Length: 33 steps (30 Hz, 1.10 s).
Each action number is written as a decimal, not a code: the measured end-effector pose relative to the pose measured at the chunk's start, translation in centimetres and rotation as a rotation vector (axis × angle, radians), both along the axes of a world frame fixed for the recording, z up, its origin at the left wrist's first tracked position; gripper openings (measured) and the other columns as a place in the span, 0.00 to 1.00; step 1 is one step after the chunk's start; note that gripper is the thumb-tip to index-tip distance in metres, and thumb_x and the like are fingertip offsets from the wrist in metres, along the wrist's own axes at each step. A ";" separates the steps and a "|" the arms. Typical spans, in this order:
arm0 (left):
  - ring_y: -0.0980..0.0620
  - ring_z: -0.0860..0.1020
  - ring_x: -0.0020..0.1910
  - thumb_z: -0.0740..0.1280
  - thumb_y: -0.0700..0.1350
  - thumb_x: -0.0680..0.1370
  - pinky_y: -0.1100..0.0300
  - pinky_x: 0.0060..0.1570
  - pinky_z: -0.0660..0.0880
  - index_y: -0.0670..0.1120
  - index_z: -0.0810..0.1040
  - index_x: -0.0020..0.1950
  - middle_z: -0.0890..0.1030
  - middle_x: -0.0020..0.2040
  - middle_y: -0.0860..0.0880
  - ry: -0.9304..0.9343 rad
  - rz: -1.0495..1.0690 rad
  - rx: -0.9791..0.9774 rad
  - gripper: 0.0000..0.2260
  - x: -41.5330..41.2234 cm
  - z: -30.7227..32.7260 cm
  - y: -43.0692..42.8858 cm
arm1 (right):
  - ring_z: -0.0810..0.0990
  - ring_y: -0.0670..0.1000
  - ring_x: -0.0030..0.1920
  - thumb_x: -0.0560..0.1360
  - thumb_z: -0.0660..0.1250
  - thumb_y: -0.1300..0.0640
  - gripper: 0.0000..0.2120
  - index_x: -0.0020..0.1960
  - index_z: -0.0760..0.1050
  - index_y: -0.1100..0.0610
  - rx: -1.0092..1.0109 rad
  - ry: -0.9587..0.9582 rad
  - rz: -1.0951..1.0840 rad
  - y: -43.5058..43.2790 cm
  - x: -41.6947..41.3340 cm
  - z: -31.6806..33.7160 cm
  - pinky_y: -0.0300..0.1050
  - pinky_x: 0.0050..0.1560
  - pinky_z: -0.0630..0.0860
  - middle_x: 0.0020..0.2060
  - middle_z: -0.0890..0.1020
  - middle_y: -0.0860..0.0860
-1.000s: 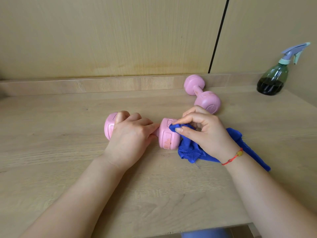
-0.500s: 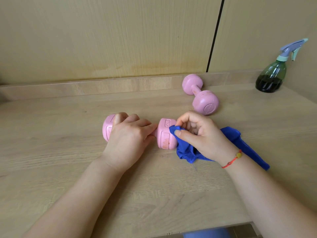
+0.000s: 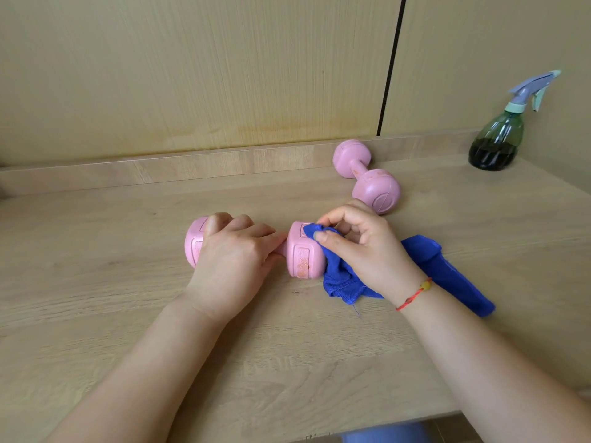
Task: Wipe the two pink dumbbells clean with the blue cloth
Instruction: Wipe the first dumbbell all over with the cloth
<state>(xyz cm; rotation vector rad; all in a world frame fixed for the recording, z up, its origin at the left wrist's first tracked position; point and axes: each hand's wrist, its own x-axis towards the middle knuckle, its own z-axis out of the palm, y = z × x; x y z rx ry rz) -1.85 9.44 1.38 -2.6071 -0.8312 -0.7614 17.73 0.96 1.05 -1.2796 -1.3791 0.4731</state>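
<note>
A pink dumbbell (image 3: 302, 251) lies across the middle of the wooden table. My left hand (image 3: 233, 257) grips its handle and hides most of it. My right hand (image 3: 361, 247) pinches the blue cloth (image 3: 339, 276) against the top and end face of the dumbbell's right head. The cloth's loose tail (image 3: 447, 276) trails to the right under my wrist. An orange smudge shows on the front of that head. The second pink dumbbell (image 3: 367, 177) lies untouched behind, near the back ledge.
A green spray bottle (image 3: 499, 135) with a lilac trigger stands at the back right corner. A low wooden ledge (image 3: 160, 167) runs along the back of the table (image 3: 96, 282) under the wall panels. The table's front edge is near my body.
My right hand has slid the cloth a little up and over the dumbbell's right head. My left hand keeps the same grip and the dumbbell stays in place.
</note>
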 end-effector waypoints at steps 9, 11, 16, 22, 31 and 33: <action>0.47 0.79 0.49 0.70 0.44 0.70 0.47 0.57 0.63 0.55 0.81 0.60 0.81 0.55 0.53 0.041 0.009 -0.025 0.18 -0.8 0.0 0.2 | 0.80 0.56 0.47 0.76 0.66 0.63 0.06 0.49 0.75 0.52 -0.118 -0.039 -0.126 0.4 1.1 -0.8 0.53 0.53 0.77 0.50 0.79 0.52; 0.45 0.80 0.46 0.70 0.43 0.70 0.46 0.57 0.63 0.53 0.83 0.56 0.81 0.52 0.51 0.022 0.045 0.031 0.15 -0.9 0.2 0.3 | 0.80 0.56 0.47 0.74 0.65 0.66 0.11 0.50 0.75 0.51 -0.140 -0.078 -0.096 0.0 1.1 -0.5 0.52 0.52 0.78 0.51 0.77 0.49; 0.47 0.78 0.37 0.73 0.44 0.71 0.45 0.60 0.62 0.50 0.82 0.42 0.80 0.36 0.53 0.052 0.099 0.143 0.02 -0.5 0.2 0.3 | 0.80 0.58 0.45 0.73 0.65 0.66 0.15 0.51 0.73 0.48 -0.198 -0.058 -0.052 -0.3 1.2 -0.1 0.54 0.50 0.79 0.49 0.81 0.52; 0.47 0.77 0.35 0.76 0.47 0.68 0.48 0.58 0.62 0.50 0.82 0.38 0.80 0.33 0.54 0.135 0.134 0.126 0.05 -0.4 0.7 0.4 | 0.81 0.55 0.43 0.74 0.68 0.64 0.11 0.52 0.73 0.52 -0.236 -0.077 -0.118 -0.3 1.5 -0.3 0.54 0.49 0.79 0.44 0.82 0.52; 0.47 0.77 0.34 0.68 0.51 0.70 0.50 0.53 0.65 0.51 0.82 0.38 0.82 0.35 0.54 0.140 0.085 0.071 0.06 -1.2 1.4 0.8 | 0.77 0.47 0.42 0.76 0.68 0.64 0.11 0.53 0.72 0.51 -0.253 -0.133 -0.135 -0.3 1.6 -0.1 0.32 0.46 0.73 0.45 0.77 0.44; 0.48 0.77 0.33 0.66 0.53 0.70 0.52 0.51 0.64 0.52 0.82 0.38 0.81 0.34 0.55 0.174 0.068 0.048 0.08 -1.7 1.8 0.9 | 0.79 0.50 0.45 0.76 0.68 0.63 0.11 0.52 0.72 0.50 -0.274 -0.122 -0.154 -0.2 1.9 -0.2 0.37 0.49 0.75 0.46 0.78 0.47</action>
